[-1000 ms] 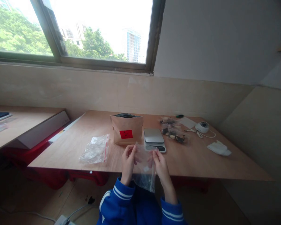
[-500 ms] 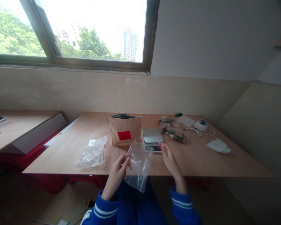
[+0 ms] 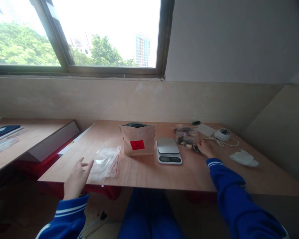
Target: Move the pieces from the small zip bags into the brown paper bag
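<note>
Two hands spread out to plastic bags on the wooden tabletop (image 3: pixel 149 174)

Left hand (image 3: pixel 77 177), fingers loosely spread, nears the thin clear zip bags with red seal (image 3: pixel 106 161) — light, limp, slippery, best pinched at the seal; right hand (image 3: pixel 205 148) rests on the filled clear bags (image 3: pixel 188 138), grip unclear.

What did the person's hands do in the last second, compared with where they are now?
Both hands let go of the clear bag they held up between them. The left hand moved out left to the empty zip bags on the table; the right hand reached right to the filled bags. The held bag is out of view. The paper pouch and scale stayed put.
</note>
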The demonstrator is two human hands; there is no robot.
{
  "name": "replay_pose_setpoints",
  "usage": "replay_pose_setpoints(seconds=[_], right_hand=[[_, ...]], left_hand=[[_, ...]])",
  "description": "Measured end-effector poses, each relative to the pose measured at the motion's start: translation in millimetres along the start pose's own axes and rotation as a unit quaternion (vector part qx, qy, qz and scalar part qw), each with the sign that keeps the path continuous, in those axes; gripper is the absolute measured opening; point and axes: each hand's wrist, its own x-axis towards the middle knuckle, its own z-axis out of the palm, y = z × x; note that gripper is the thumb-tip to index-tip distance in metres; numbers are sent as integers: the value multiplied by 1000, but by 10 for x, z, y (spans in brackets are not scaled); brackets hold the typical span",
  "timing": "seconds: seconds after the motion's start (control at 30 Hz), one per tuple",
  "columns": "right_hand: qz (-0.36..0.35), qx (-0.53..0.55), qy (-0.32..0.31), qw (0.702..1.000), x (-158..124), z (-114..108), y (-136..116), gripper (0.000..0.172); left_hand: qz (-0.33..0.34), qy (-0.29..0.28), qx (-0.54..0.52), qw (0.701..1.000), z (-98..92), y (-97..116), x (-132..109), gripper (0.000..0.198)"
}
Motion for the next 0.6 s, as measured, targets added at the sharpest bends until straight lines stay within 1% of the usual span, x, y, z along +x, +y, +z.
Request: replay_pose_setpoints(seconds=[0.07, 0.13, 0.2, 0.27, 0.33, 0.4, 0.47, 0.53, 0.6], right_hand=[[15, -17, -5, 1000, -3, 9, 48, 38], [25, -31, -3, 999, -13, 2, 64, 39], [31, -42, 1, 999, -25, -31, 55, 39], [31, -45, 0, 999, -33, -91, 34, 36], [25, -42, -5, 999, -37, -169, 14, 29], [19, -34, -11, 999, -44, -252, -7, 21], [10, -24, -17, 1000, -69, -330, -40, 16], [-6, 0, -15, 1000, -123, -406, -105, 15], [-23, 54, 13, 998, -216, -490, -218, 17]], left_hand=[[43, 34, 19, 998, 120, -68, 29, 82], [105, 45, 24, 993, 244, -73, 16, 78], [157, 23, 36, 987, 357, -22, -17, 65], [178, -19, 64, 982, 452, 71, -53, 54], [167, -61, 101, 979, 533, 183, -87, 49], [136, -100, 137, 976, 616, 298, -122, 49], [104, -125, 177, 971, 716, 406, -168, 50], [94, -123, 220, 963, 830, 505, -223, 50], [72, -83, 243, 964, 938, 595, -269, 52]])
